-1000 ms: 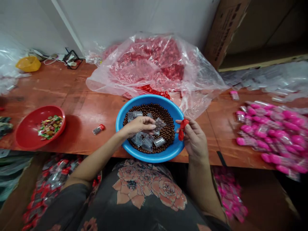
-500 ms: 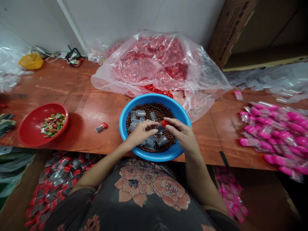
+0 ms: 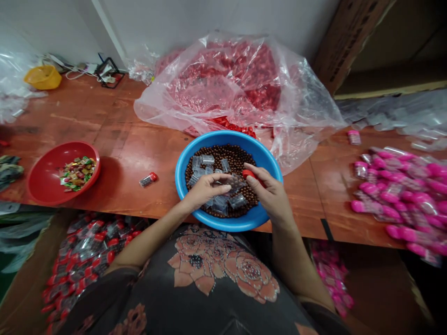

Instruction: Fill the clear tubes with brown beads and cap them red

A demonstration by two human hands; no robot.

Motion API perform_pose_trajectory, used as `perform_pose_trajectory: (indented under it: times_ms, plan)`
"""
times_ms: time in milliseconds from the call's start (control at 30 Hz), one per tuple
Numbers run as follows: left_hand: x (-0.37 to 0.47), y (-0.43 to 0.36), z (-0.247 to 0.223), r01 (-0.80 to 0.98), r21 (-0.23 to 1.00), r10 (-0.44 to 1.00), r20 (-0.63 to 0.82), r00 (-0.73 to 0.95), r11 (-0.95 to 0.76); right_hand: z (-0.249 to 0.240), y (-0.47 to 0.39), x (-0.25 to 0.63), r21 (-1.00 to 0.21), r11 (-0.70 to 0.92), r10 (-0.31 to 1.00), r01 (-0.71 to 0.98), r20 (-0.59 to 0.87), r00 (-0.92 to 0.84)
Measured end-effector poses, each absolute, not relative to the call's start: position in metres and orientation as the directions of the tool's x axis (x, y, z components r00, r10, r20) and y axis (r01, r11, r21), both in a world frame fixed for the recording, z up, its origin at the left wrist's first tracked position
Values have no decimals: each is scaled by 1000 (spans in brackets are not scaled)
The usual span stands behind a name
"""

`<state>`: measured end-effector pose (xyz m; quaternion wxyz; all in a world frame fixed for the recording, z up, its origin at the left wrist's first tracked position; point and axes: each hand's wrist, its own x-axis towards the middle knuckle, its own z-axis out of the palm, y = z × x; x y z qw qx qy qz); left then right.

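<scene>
Pinching a red cap [image 3: 248, 174], right hand [image 3: 271, 191] now slightly farther from the clear container [image 3: 237, 183] pinched in the left hand [image 3: 205, 190].

Yellow bowl [image 3: 43, 78] nr wht cables [image 3: 77, 71], L back.

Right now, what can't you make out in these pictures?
All in the head view:
Clear container in the left hand: outline blurred, partly behind fingers.
Red cap: far side hidden by the right hand.
Blue basin: floor hidden under brown beads.
Pink-capped containers: cut off by the right edge.
Cardboard: print too blurred.
</scene>
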<state>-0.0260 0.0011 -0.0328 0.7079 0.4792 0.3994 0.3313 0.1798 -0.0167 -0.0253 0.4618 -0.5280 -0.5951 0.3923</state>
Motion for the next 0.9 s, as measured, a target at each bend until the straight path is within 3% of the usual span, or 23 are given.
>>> perform_pose_trajectory:
  times_ms: [133,333,433,600,800,900]
  plan:
    - [-23,0,-30,-134,920,846,-272,458,368,-22,-20,174,-879,300,954,371,278,-115]
    - [-24,-2,-24,-52,972,909,-193,369,227,-26,-23,171,-749,479,877,458,388,-283]
    - [-25,-2,-24,-18,981,914,-173,367,193,-30,-24,170,-711,487,873,507,412,-262]
    - [-26,-3,-21,-27,975,889,-191,417,222,-32,-24,172,-786,410,912,462,357,-202]
    - [-20,-5,-11,-81,966,911,-201,361,245,-40,-23,169,-629,457,886,629,386,-257]
    - [-10,-4,-9,-197,901,886,-304,349,387,-38,-24,163,-624,470,878,624,406,-255]
